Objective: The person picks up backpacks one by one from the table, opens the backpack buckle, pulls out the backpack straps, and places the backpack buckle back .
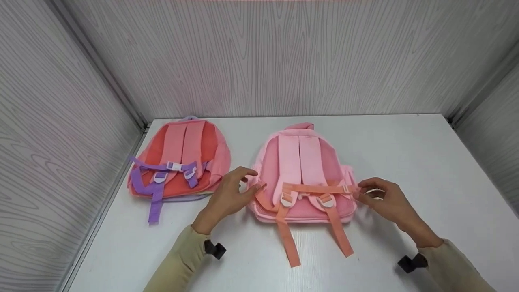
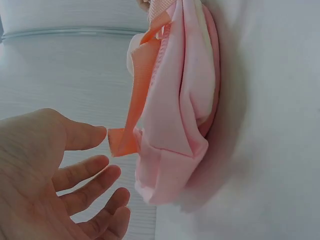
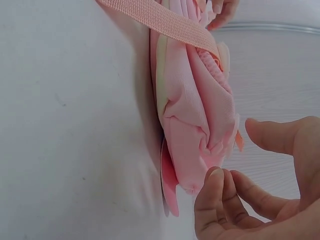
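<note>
A pink backpack (image 1: 310, 162) lies with its shoulder straps facing up between my two hands. Its orange chest strap (image 1: 316, 188) runs across the lower part of the shoulder straps, and two loose orange webbing ends hang over the bottom edge. My left hand (image 1: 233, 192) hovers at the left side, fingers relaxed and apart; in the left wrist view its thumb is right by an orange strap end (image 2: 120, 142). At the right side, my right hand (image 1: 385, 198) has its fingertips by the chest strap's right end. A gap shows between thumb and fingers in the right wrist view.
A coral-red backpack (image 1: 211, 150) with purple straps lies at the left, also strap side up. Both bags rest on a white table (image 1: 405, 150), enclosed by grey wood-grain panels (image 1: 259, 61) at the back and sides.
</note>
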Motion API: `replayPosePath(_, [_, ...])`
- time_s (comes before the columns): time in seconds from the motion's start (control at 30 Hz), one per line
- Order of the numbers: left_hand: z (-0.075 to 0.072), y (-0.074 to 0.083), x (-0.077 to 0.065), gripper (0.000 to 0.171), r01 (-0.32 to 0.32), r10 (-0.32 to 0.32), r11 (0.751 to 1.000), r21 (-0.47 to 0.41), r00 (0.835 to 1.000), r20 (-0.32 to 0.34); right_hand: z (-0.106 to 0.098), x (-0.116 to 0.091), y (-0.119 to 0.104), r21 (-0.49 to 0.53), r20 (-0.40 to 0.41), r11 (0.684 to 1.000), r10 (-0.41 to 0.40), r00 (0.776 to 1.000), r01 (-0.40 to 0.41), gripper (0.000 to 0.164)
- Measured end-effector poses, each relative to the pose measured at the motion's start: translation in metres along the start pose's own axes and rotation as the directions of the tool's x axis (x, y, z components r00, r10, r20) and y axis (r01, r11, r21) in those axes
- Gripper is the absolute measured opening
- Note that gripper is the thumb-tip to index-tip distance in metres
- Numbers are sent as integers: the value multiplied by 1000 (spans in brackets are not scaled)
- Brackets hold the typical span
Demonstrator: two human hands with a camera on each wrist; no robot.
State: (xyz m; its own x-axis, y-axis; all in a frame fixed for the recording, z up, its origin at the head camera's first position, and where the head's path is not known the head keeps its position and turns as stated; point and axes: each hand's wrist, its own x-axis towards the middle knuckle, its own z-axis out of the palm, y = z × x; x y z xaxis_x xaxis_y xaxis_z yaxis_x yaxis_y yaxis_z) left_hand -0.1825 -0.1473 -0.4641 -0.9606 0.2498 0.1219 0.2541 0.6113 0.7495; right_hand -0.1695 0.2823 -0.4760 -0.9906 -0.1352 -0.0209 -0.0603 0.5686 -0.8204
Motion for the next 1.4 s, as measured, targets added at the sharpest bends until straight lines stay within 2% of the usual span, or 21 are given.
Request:
replayPosePath(0.17, [-1,-12,-15,48,44,-44,999,-4,999,-12,1,-1,4,0,17,1000,6,1000,-6,40])
replayPosePath(0.4, [9,-25,-31,54,158,-156,984,-85,987,29,3,-3,7,76,93,996,35,995,-42,53])
replayPosePath(0.57, [15,-28,-37,55,179,-173,971,-160,983,54,3,-4,8,118,138,991,48,989,-64,59])
replayPosePath(0.8, [21,-25,-38,63,179,-160,958,-226,982,98,3,-7,11,115,163,993,14,987,-33,61])
replayPosePath(0.93, [24,-23,-37,64,198,-173,948,-251,978,116,3,-8,11,147,191,988,22,981,-51,64])
replayPosePath(1.17, [30,-24,-35,66,204,-178,950,-237,976,125,1,-7,10,163,214,983,47,976,-83,68])
replayPosePath(1.4, [36,-14,-30,69,204,-175,952,-229,975,139,-6,-8,16,165,197,984,37,980,-71,64])
